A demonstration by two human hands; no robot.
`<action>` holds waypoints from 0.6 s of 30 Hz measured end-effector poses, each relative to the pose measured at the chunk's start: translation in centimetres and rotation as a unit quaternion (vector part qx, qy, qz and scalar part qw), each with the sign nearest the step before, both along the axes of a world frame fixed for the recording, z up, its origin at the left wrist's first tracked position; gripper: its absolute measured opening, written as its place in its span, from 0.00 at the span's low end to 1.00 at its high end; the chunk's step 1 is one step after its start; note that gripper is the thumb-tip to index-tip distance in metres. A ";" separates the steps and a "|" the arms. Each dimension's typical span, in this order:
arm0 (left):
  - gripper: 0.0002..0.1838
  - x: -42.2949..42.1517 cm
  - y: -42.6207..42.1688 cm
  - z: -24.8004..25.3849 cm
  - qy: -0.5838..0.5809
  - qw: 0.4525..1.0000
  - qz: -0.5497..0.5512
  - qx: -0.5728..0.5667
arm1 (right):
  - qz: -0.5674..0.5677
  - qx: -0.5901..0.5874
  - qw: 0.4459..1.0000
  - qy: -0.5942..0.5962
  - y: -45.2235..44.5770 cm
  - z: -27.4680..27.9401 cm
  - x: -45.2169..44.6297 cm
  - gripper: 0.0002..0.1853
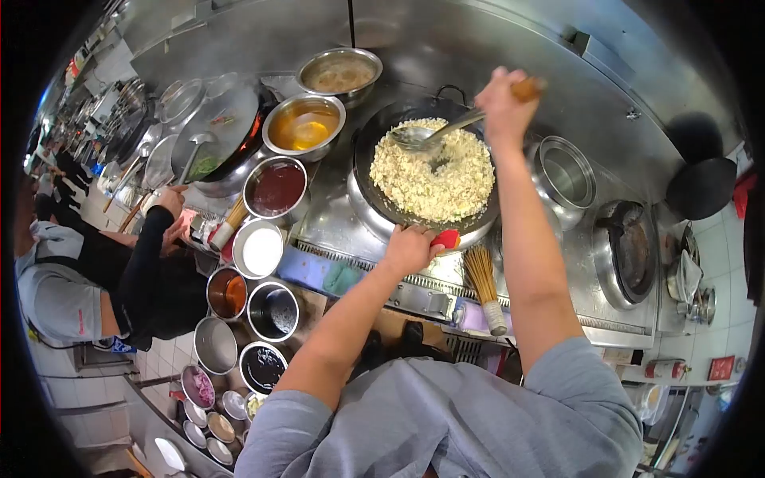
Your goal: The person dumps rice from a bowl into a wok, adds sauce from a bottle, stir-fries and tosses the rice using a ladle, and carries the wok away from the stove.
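Plainly, the right grip (508, 107) was wrapped round a ladle (456, 125) slanting leftward over rice (434, 193); the left grip (411, 248) clasped a red pad (448, 238) beside the wok (362, 159).

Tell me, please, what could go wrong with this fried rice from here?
First, the fried rice spreads near the edge of the wok, so the ladle in the right hand might push grains out.
Second, the left hand holds a red cloth at the wok's near side; if it slips, the hand could get burned.
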State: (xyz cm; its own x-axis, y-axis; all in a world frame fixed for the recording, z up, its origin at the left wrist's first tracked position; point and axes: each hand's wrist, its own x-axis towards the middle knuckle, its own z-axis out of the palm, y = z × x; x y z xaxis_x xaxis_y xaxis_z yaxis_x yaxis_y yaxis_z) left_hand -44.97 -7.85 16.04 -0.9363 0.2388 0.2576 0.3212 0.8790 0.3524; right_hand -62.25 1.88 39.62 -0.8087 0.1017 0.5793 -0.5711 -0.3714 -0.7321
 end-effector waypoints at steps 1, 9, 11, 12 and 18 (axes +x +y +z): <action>0.22 -0.1 -0.1 0.6 -0.038 0.999 -0.008 -0.010 | 0.012 0.021 1.000 -0.020 -0.5 -2.2 -0.3 0.17; 0.23 -1.3 -0.9 -0.2 -0.033 0.997 -0.061 0.044 | -0.104 0.089 0.990 0.012 4.4 -0.1 7.3 0.15; 0.23 -1.4 -1.0 0.1 -0.057 0.995 -0.067 0.050 | -0.132 0.151 0.979 0.037 4.7 -6.4 2.8 0.14; 0.23 -1.3 -0.8 0.5 -0.076 0.993 -0.068 0.057 | -0.087 0.176 0.980 0.023 4.3 -6.8 2.6 0.15; 0.24 -1.0 -0.9 0.2 -0.007 0.994 -0.065 0.090 | -0.136 0.176 0.975 0.027 2.0 -5.8 10.7 0.18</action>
